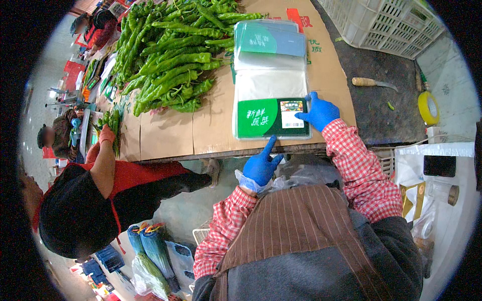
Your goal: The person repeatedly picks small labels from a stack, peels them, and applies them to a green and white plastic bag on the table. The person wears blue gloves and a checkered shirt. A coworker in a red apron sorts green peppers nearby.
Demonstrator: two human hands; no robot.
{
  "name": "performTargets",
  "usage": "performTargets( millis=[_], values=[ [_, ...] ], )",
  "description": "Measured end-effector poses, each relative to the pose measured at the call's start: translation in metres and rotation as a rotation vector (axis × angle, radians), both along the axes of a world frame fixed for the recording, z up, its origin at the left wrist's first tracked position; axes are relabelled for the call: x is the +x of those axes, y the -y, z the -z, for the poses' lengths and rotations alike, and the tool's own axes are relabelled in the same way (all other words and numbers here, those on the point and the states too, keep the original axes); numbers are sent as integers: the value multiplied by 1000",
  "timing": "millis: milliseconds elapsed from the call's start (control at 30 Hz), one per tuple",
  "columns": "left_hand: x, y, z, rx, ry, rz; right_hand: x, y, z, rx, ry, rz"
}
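Note:
A stack of clear plastic produce bags (275,83) with green and dark printed panels lies flat on the cardboard-covered table. On the top bag's dark panel is a white label (292,119) with a picture and printed writing. My right hand (324,112), in a blue glove, rests at the bag's right edge, its thumb on the label and its fingers spread. Also gloved in blue, my left hand (260,166) is at the table's near edge. Its extended index finger meets the bag's lower edge, and the thumb stands apart. Neither hand grips anything.
Long green peppers (177,56) are heaped left of the bags. A curved knife (372,82), yellow tape roll (428,108) and white plastic crate (384,24) are on the right. At left, a co-worker's gloved hand (106,134) holds peppers. Cardboard (165,137) covers the table.

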State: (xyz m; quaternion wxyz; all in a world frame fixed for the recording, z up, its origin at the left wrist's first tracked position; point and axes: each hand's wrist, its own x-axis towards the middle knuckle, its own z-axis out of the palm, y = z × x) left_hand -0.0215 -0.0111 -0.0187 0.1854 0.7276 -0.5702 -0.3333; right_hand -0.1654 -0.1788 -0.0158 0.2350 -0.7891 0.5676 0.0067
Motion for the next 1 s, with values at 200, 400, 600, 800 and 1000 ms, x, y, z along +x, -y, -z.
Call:
performTargets(
  millis=[200, 400, 600, 800, 1000],
  values=[
    [11, -14, -2, -18, -157, -61, -30, -6, 7, -17, 544, -11],
    [16, -25, -1, 34, -304, -88, -38, -8, 18, -121, 617, -503],
    [11, -31, -1, 9, -285, -64, -28, 5, 16, 57, 519, -462],
    [25, -40, -7, 72, -386, -32, -21, 46, 21, 420, 643, -291],
    [49, -41, -29, -174, -811, -412, 8, 188, 2, 21, 1059, 165]
  ],
)
